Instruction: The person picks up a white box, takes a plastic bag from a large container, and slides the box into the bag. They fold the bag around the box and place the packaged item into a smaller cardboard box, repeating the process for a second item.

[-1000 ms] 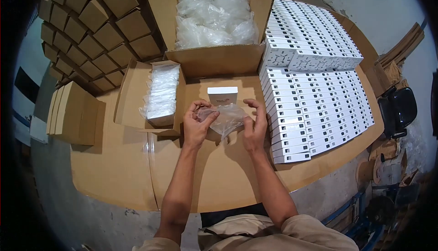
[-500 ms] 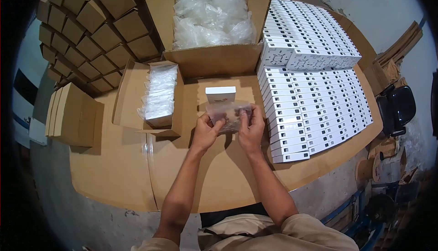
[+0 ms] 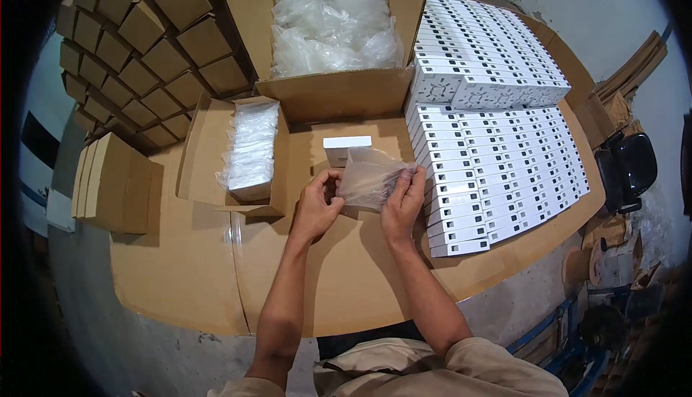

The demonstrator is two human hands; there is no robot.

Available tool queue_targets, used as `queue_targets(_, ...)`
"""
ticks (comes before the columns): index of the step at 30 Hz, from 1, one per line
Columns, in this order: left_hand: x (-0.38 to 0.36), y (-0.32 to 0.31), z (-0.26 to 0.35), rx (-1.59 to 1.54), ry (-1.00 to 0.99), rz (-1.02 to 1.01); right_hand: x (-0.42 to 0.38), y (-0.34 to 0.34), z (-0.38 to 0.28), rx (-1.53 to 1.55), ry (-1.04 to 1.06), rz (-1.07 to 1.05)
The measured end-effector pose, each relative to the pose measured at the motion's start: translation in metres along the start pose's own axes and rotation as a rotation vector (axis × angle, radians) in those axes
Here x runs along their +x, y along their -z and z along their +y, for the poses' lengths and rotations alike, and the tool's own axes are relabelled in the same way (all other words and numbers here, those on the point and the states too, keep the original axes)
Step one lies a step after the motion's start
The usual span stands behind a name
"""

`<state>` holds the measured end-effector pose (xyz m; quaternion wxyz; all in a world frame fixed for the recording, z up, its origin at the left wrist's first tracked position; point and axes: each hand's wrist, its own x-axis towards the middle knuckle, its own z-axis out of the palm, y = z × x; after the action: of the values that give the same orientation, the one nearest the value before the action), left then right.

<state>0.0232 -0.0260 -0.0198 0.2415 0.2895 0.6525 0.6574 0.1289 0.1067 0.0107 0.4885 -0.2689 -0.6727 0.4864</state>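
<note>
A clear plastic bag (image 3: pixel 367 181) is stretched between my two hands above the cardboard-covered table. My left hand (image 3: pixel 321 199) pinches its left edge, while my right hand (image 3: pixel 404 202) grips the right side with the thumb on top. Just behind the bag stands a small white box (image 3: pixel 346 143), its lower part partly covered by the plastic. To the left, an open cardboard carton (image 3: pixel 281 191) holds a row of bagged white packs (image 3: pixel 252 148).
Behind, a large carton (image 3: pixel 339 94) is full of loose clear bags (image 3: pixel 335 29). Rows of white boxes (image 3: pixel 504 173) fill the right side. Brown cartons (image 3: pixel 119 184) stand at left, with stacked cartons (image 3: pixel 155 58) behind them. A black chair (image 3: pixel 626 170) is beyond the table's right edge.
The bag has been turned and spread upright between my hands, now showing a larger face. My left hand has shifted slightly left and down; my right hand slightly right.
</note>
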Motion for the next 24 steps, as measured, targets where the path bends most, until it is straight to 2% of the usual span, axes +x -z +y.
queue_targets(5,-0.006,-0.009,0.022,0.109,-0.181,0.084,0.002,-0.001,0.002,0.003,0.141,-0.039)
queue_targets(8,-0.002,-0.021,0.029,-0.147,-0.135,0.176,-0.003,0.000,-0.003,0.002,0.115,-0.189)
queue_targets(11,0.000,-0.019,0.015,-0.118,-0.035,0.338,-0.005,0.001,-0.004,0.006,0.086,-0.351)
queue_targets(14,0.001,-0.017,0.011,-0.090,-0.053,0.463,-0.006,-0.001,-0.002,0.149,0.011,-0.436)
queue_targets(16,0.002,-0.013,0.006,-0.088,-0.081,0.485,-0.006,-0.003,-0.007,0.328,-0.084,-0.446)
queue_targets(20,0.001,-0.009,0.012,-0.159,-0.081,0.442,0.000,0.004,-0.014,0.440,-0.078,-0.625)
queue_targets(24,-0.002,-0.010,0.019,-0.102,-0.085,0.387,0.002,0.006,-0.003,0.496,-0.038,-0.737)
